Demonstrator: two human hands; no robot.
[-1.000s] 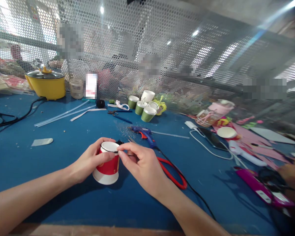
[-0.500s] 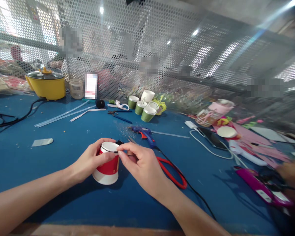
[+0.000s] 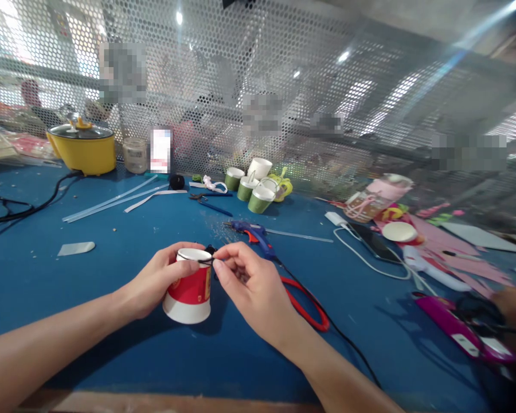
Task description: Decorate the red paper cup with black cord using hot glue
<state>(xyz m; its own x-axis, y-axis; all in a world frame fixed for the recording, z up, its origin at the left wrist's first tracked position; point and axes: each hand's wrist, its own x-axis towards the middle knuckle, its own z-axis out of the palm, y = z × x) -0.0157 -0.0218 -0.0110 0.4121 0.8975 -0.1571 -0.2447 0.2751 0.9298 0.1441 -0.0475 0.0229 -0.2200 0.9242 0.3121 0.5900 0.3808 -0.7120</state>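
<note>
A red and white paper cup [image 3: 188,311] stands upside down on the blue table, its narrow end up. My left hand [image 3: 167,276] is closed round its left side, thumb across the front near the upper edge. A thin black cord [image 3: 205,261] runs along that upper edge. Between thumb and forefinger, my right hand [image 3: 249,287] pinches the cord just right of the cup. Behind the cup lies a dark bundle [image 3: 210,250], partly hidden, perhaps more of the cord. A blue glue gun [image 3: 258,234] rests beyond my right hand, and the red handles of scissors [image 3: 312,312] show beside it.
Green-wrapped cups [image 3: 261,199] and pliers [image 3: 210,202] lie at the back, with a yellow pot [image 3: 86,154] and a jar [image 3: 135,156] further left. A phone [image 3: 376,244], a white cable and a magenta device [image 3: 447,324] lie to the right. Another person's blurred hand [image 3: 513,307] is at the right edge.
My right hand has drawn slightly right, away from the cup's edge, with the cord pinched in it. The cup has turned a little, showing more of its gold marking.
</note>
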